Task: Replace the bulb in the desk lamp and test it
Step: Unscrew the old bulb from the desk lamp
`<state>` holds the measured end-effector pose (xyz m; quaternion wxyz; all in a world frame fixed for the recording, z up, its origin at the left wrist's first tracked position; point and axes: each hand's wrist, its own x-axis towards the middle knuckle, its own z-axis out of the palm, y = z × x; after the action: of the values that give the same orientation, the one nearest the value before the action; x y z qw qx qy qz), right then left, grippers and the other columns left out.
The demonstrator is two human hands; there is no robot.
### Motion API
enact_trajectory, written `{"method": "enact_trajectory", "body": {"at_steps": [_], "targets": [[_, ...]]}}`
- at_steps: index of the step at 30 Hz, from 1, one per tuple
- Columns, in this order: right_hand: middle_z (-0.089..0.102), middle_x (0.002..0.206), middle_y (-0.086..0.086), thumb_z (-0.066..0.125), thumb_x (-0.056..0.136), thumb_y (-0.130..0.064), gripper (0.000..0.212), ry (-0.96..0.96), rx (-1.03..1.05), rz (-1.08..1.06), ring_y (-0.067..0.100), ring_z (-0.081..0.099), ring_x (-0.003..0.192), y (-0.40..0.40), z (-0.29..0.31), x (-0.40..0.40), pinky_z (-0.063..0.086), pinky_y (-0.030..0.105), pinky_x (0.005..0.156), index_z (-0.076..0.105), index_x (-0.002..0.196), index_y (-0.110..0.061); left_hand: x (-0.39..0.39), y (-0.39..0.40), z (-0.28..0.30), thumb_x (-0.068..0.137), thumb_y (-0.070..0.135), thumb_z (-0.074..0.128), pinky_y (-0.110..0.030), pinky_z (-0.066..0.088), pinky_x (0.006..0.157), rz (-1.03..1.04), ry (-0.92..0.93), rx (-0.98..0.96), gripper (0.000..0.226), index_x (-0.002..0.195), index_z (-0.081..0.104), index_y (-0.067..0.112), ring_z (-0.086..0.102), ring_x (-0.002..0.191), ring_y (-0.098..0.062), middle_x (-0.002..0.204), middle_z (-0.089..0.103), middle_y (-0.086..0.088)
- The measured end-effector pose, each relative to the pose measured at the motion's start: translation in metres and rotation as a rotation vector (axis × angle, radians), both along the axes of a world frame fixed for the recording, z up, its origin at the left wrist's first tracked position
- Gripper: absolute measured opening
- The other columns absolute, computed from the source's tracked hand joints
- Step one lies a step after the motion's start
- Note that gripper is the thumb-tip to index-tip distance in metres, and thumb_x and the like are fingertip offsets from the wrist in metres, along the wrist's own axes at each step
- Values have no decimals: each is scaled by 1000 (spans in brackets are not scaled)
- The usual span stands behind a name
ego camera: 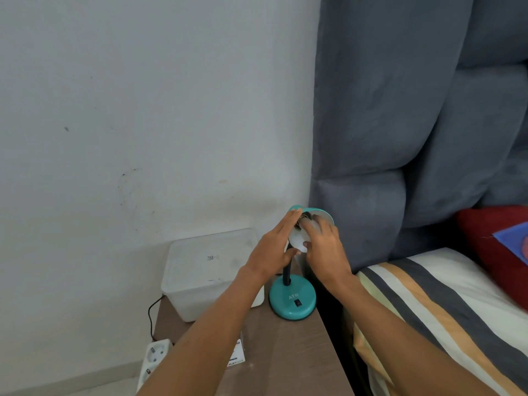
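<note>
A teal desk lamp stands on the bedside table with its round base (291, 302) near the table's right edge and its shade (321, 212) tilted up toward me. A white bulb (298, 238) sits at the mouth of the shade, its metal screw end pointing into it. My right hand (325, 250) is closed around the bulb from the right. My left hand (274, 250) lies against the left side of the shade and bulb, fingers stretched out, thumb by the black neck (286, 274). The socket is hidden behind the hands.
A white translucent plastic box (208, 270) stands left of the lamp on the brown table (300, 352). A small printed carton (237, 355) lies under my left forearm. A white power strip (154, 358) and a black cord (150, 315) hang at the left. A striped bed (443, 310) is at the right.
</note>
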<state>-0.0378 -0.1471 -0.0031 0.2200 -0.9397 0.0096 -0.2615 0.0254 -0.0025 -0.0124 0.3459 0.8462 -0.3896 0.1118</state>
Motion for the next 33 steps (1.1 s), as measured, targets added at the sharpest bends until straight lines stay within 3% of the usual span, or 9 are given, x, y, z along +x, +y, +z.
{"method": "enact_trajectory", "body": {"at_steps": [2,5,9,13,18,22,25,29,33], "targets": [[42,146,15,73,84,-6,70,13,102,-59,36,49,126,2,0,1,50,44,95,41,146,-15,-1,0,1,88,11,79,-33,39,120,1,-1,-2,94,162,23,23,44,147,-22,168,31,3],[43,146,14,71,88,-14,64,64,169,-128,37,57,117,5,4,1,50,43,93,41,145,-14,0,0,2,88,11,79,-32,40,119,10,-3,8,95,162,22,23,46,145,-23,168,31,3],[35,149,18,66,84,-1,67,38,74,-29,38,41,130,3,5,-5,50,46,95,44,145,-19,1,0,0,88,13,80,-33,40,120,9,-5,8,95,162,21,25,43,147,-22,168,30,3],[42,146,16,69,87,-11,62,34,155,-65,36,52,121,3,0,-1,50,44,95,48,143,-26,0,2,0,88,10,79,-31,44,114,17,-9,18,98,163,19,28,54,136,-24,168,29,5],[45,144,21,71,80,5,75,5,4,-56,37,42,133,6,2,-3,53,47,94,39,147,-4,-1,0,1,88,12,80,-32,37,121,1,-2,8,95,162,22,21,43,147,-23,168,30,1],[35,149,20,67,83,-2,71,49,49,-139,40,51,122,9,3,-1,55,48,84,38,146,-18,-1,0,2,88,12,79,-31,37,121,3,1,-4,93,162,23,19,42,147,-22,168,31,0],[37,147,19,62,85,-3,68,57,154,-130,40,57,114,6,3,0,53,47,89,41,145,-26,0,0,0,86,10,80,-34,39,120,5,-5,3,96,163,22,21,43,147,-23,168,31,1],[46,142,17,69,88,-14,57,13,229,-101,36,52,122,3,4,1,48,45,99,51,141,-26,-1,0,0,86,7,78,-37,42,118,17,11,10,96,163,22,21,46,145,-25,168,30,1],[47,138,16,71,84,-8,58,23,160,-104,37,52,120,4,6,-3,48,43,97,56,138,-24,-1,0,1,85,5,78,-38,40,120,23,20,16,98,163,22,22,44,147,-25,169,28,2]]}}
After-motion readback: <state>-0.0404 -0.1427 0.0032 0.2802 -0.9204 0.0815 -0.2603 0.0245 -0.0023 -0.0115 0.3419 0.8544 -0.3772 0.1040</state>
